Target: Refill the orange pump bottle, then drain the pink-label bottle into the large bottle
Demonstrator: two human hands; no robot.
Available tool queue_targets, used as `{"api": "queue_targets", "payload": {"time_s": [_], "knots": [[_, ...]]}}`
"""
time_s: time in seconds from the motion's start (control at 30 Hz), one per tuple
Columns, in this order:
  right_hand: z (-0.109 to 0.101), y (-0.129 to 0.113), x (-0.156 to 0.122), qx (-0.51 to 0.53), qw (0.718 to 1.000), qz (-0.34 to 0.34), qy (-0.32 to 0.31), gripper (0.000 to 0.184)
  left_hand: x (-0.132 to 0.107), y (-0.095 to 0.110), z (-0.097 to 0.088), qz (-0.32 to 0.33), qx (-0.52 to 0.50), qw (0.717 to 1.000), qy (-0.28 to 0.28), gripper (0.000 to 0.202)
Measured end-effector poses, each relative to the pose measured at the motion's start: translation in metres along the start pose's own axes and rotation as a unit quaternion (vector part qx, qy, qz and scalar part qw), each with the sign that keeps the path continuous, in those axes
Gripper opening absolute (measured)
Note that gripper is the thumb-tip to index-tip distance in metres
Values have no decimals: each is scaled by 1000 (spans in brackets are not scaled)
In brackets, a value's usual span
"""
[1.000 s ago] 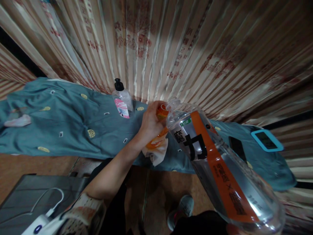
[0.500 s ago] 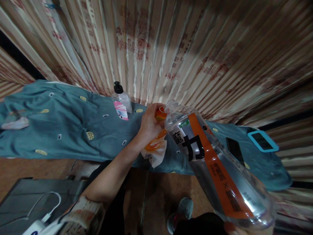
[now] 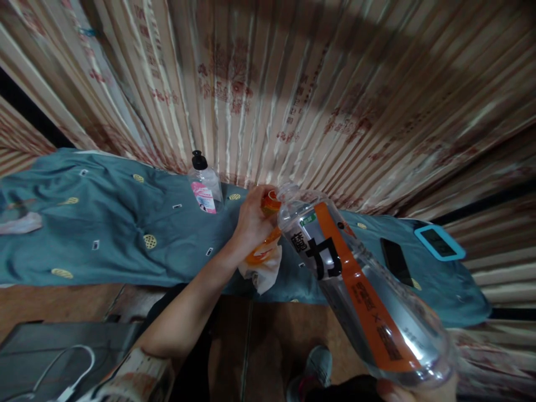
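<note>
My left hand (image 3: pixel 253 218) is wrapped round the neck of an orange bottle (image 3: pixel 268 245), which stands on the teal cloth. A crumpled white tissue (image 3: pixel 264 273) lies against the bottle's base. In my right hand (image 3: pixel 412 391), only partly in view at the lower edge, is a large clear plastic bottle (image 3: pixel 355 285) with an orange and silver label. It is tilted, its bottom end held by that hand and its uncapped mouth beside the opening of the orange bottle. Whether liquid runs between them I cannot tell.
A clear pump bottle (image 3: pixel 205 190) with a black top stands at the back of the teal cloth (image 3: pixel 121 223). On the right lie a dark phone (image 3: pixel 396 261) and a blue-framed digital clock (image 3: pixel 440 243). A pleated curtain (image 3: pixel 251 100) hangs directly behind.
The whole view has shifted slightly, so things sit a little lower and further left. Both hands keep their holds, and the large bottle stays tilted at the orange bottle's opening.
</note>
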State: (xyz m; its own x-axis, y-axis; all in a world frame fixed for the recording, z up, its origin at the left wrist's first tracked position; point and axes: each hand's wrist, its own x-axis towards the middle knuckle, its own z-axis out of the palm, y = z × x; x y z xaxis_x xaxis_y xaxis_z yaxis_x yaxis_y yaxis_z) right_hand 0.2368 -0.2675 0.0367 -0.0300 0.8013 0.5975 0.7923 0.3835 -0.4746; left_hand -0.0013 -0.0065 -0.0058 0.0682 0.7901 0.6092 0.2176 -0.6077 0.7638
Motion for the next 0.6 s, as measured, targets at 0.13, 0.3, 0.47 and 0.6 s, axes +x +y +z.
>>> {"api": "queue_targets", "payload": {"time_s": [0.13, 0.3, 0.47, 0.6], "knots": [[-4, 4, -3, -29, 999, -41, -18, 97, 1, 1, 1, 3, 7, 1000, -5, 32], [4, -13, 0, -28, 999, 15, 41, 89, 1, 3, 3, -2, 12, 1000, -12, 32], [8, -24, -2, 27, 996, 57, 62, 87, 1, 4, 3, -5, 9, 1000, -16, 32], [7, -25, -5, 40, 994, 73, 65, 87, 0, 6, 2, -4, 6, 1000, -23, 35]]}}
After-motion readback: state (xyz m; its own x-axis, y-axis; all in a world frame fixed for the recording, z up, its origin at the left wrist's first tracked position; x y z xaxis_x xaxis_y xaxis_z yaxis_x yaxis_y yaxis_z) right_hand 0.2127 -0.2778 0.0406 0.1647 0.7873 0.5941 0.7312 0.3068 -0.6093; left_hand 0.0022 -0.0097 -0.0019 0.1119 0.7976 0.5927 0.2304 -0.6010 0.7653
